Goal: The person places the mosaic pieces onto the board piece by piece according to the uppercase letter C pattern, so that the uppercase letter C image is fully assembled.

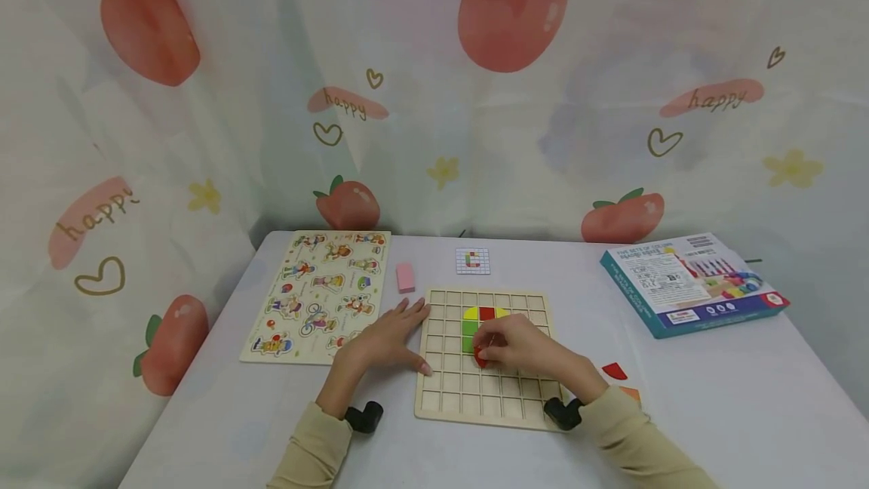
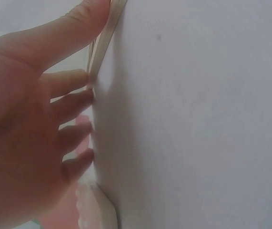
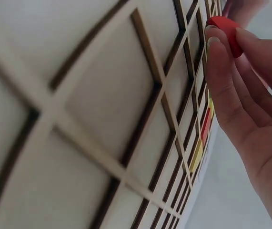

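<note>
Between thumb and fingers my right hand (image 1: 521,345) pinches a red rounded piece (image 3: 226,34), close over the wooden grid board (image 1: 462,403). In the head view that piece is just below two green squares (image 1: 469,336). Along the board's upper cells lie a yellow quarter-round piece (image 1: 471,314), a red square (image 1: 486,314) and another yellow piece (image 1: 502,312), partly covered by the right hand. At the board's left edge my left hand (image 1: 387,338) rests with fingers spread, the thumb touching the border. The left wrist view shows its fingertips (image 2: 89,98) by the board's side.
A pattern card (image 1: 472,261) lies behind the board, beside a pink block (image 1: 405,278). To the left is a picture puzzle board (image 1: 319,323). A boxed set (image 1: 692,285) stands at the right. Near the right forearm lie a loose red piece (image 1: 615,371) and an orange piece (image 1: 631,394).
</note>
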Tool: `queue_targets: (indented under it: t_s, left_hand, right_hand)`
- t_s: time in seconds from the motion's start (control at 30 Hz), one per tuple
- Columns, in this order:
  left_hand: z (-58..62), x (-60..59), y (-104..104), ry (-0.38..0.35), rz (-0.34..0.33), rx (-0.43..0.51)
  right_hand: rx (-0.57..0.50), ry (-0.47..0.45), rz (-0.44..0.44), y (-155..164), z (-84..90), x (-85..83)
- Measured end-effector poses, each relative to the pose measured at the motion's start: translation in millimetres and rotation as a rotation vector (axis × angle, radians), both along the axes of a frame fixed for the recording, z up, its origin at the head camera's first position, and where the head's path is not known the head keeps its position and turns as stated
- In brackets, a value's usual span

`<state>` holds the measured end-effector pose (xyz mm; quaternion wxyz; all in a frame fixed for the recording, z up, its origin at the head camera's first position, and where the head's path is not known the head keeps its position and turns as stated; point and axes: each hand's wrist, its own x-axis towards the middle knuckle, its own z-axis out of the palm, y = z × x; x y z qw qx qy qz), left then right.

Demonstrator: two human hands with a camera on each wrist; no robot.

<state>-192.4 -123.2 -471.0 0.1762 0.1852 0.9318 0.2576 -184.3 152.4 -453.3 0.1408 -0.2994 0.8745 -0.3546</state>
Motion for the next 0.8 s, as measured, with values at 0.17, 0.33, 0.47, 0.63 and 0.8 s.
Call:
queue_targets:
  t_s: [0.17, 0.33, 0.47, 0.63, 0.8]
  left_hand:
    - [-0.2, 0.9, 0, -0.006, 0.003, 0.003]
    - [1.2, 1.0, -1, -0.006, 0.004, 0.002]
    - [2.4, 1.1, 0, -0.007, 0.002, 0.01]
    - [3.1, 1.9, 0, -0.015, 0.003, 0.008]
    - [2.0, 1.0, 0, -0.009, 0.002, 0.0]
  right_hand:
    - [-0.01, -0.003, 0.034, -8, -2.4, -0.5]
    - [0.002, 0.011, 0.042, -12, -4.6, -1.2]
    - [0.024, 0.045, 0.039, -14, -4.7, -0.3]
    - [0.018, 0.042, 0.044, -17, -4.9, 0.9]
    - [0.017, 0.014, 0.052, -19, -6.5, 0.9]
